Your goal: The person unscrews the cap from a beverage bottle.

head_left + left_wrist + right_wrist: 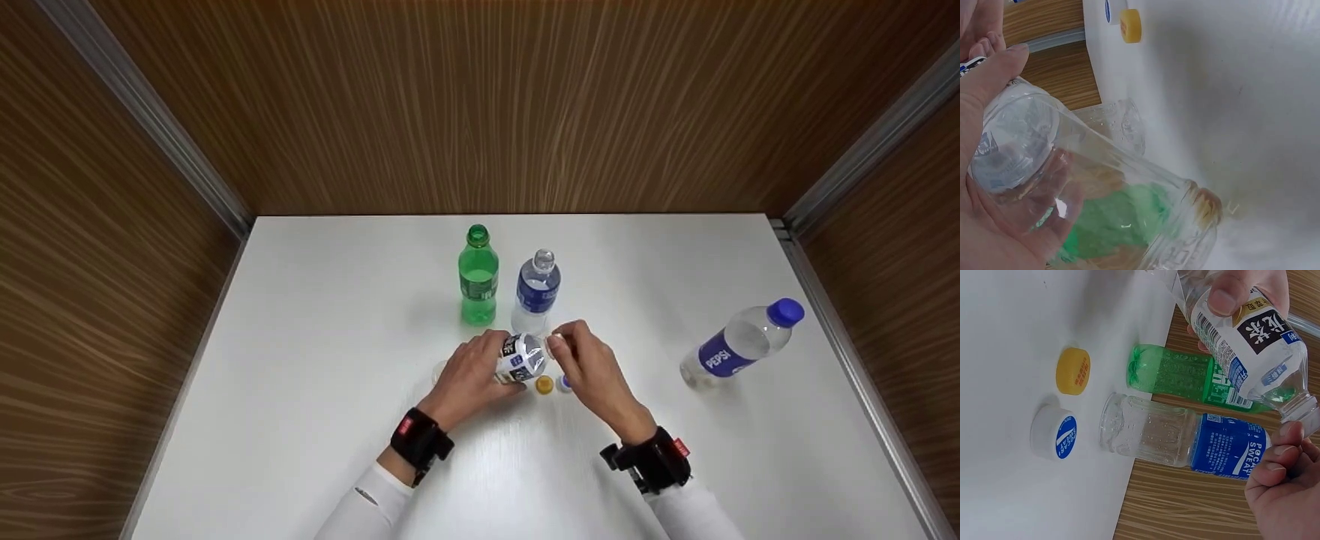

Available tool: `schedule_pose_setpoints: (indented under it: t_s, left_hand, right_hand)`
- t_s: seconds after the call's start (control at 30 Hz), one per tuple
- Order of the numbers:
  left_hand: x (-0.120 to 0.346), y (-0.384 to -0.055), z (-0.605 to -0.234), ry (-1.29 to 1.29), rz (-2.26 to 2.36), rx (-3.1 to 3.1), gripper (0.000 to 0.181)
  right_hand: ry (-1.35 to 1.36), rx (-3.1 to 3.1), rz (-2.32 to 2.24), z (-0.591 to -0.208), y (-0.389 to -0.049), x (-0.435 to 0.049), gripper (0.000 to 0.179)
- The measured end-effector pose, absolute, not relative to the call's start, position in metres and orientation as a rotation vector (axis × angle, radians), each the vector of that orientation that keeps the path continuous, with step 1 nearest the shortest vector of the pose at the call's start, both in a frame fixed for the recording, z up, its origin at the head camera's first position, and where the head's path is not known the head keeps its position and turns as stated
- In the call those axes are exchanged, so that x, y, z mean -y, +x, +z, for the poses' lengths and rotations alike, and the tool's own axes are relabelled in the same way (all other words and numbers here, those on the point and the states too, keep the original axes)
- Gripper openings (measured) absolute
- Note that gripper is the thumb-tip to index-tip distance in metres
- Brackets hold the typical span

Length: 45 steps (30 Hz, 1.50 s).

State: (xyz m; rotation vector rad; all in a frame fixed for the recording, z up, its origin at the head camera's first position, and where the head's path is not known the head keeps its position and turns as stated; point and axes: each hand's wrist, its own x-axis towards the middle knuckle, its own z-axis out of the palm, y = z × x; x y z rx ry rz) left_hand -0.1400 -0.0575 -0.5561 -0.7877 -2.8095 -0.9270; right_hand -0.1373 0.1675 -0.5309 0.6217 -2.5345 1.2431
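White table [315,322] — left hand [466,375] grips tilted bottle [525,356].

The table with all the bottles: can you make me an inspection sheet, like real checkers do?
Surface: white table.
Job's things: white-labelled bottle, held tilted.
Clutter: green bottle and blue-labelled bottle upright, uncapped; Pepsi bottle with its blue cap on; yellow cap beside white-and-blue cap on the table.
Left hand: the left hand grips the white-labelled bottle round its body.
Right hand: the right hand pinches that bottle's top end.
Cables: nothing seen.
Surroundings: wood-grain panels behind and at both sides; metal strips at the corners.
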Motion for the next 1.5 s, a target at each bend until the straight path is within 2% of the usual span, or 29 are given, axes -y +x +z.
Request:
schedule_pose_setpoints:
  t_s: [0.13,0.43,0.53,0.77,0.9,1.13,1.5]
  left_hand:
    - [0.059,-0.141,-0.556,-0.812,-0.965,2.832,0.071]
    - [0.06,-0.14,-0.558,-0.782,-1.218,2.911,0.072]
    - [0.057,-0.139,-0.559,-0.768,-1.066,2.876,0.071]
    - [0.051,-0.138,-0.559,-0.705,-0.584,2.718,0.068]
    - [0.05,-0.137,-0.562,-0.695,-0.462,2.675,0.071]
    - [0.051,-0.137,-0.562,-0.698,-0.456,2.697,0.075]
    - [0.054,-0.137,-0.56,-0.709,-0.547,2.708,0.073]
  right_hand:
    - [0.645,2.552,1.243,-0.531,-0.137,-0.17,0.01]
    - [0.897,2.461,1.144,-0.534,-0.14,-0.179,0.022]
    - [0.857,2.484,1.173,-0.534,-0.139,-0.179,0.021]
    - [0.506,2.575,1.295,-0.536,-0.138,-0.177,0.022]
    - [0.421,2.615,1.314,-0.535,-0.137,-0.175,0.018]
    - [0.49,2.592,1.336,-0.532,-0.135,-0.173,0.01]
    - [0.654,2.517,1.257,-0.53,-0.135,-0.175,0.017]
